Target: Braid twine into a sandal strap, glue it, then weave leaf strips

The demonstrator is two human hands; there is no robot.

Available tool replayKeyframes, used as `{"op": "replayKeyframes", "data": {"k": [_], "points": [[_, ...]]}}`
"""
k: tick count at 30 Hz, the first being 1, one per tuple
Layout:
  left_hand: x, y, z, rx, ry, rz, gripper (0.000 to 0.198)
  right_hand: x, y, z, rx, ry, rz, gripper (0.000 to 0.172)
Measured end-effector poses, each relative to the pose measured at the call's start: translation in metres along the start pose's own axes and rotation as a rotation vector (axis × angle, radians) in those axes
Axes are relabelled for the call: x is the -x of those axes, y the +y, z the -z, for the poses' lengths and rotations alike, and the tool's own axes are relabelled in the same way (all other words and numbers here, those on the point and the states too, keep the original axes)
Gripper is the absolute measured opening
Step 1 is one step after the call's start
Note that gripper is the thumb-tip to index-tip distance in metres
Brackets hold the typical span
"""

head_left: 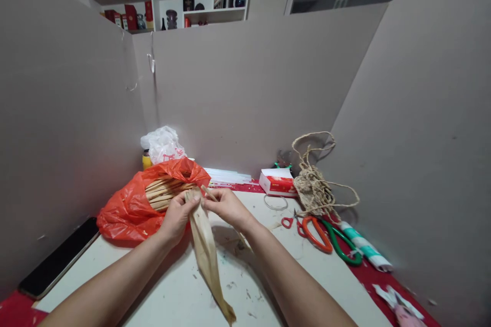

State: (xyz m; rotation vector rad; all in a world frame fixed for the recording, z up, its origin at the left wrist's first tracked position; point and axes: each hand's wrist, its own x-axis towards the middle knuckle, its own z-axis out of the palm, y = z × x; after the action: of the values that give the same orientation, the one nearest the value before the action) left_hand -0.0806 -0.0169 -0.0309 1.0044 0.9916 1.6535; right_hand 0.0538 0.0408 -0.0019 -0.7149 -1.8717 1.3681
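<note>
My left hand [177, 217] pinches the top of a long dried corn husk [207, 250], which hangs down and narrows to a brown tip near the front of the board. Close beside it, my right hand [229, 208] is closed on a thin husk strip [208, 193] at the husk's upper edge. The strip's lower part seems to trail beneath my right wrist. Just behind my left hand, an orange-red plastic bag [126, 209] lies with its mouth open, showing a bundle of narrow dried strips [163, 191].
A white board [184, 291] with small scraps covers the red cloth. To the right lie a rope bundle [314, 191], orange-handled scissors [318, 235], green-handled scissors [341, 245], small red scissors [287, 222] and a box [278, 182]. A phone [59, 258] lies left. Grey panels enclose three sides.
</note>
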Motion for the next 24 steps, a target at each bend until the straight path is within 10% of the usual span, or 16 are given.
{"op": "replayKeyframes", "data": {"k": [24], "points": [[-0.0036,0.0019,0.0047,-0.149,-0.125,-0.019,0.03,-0.0003,0.002,-0.0019,0.489,0.14,0.11,0.023]]}}
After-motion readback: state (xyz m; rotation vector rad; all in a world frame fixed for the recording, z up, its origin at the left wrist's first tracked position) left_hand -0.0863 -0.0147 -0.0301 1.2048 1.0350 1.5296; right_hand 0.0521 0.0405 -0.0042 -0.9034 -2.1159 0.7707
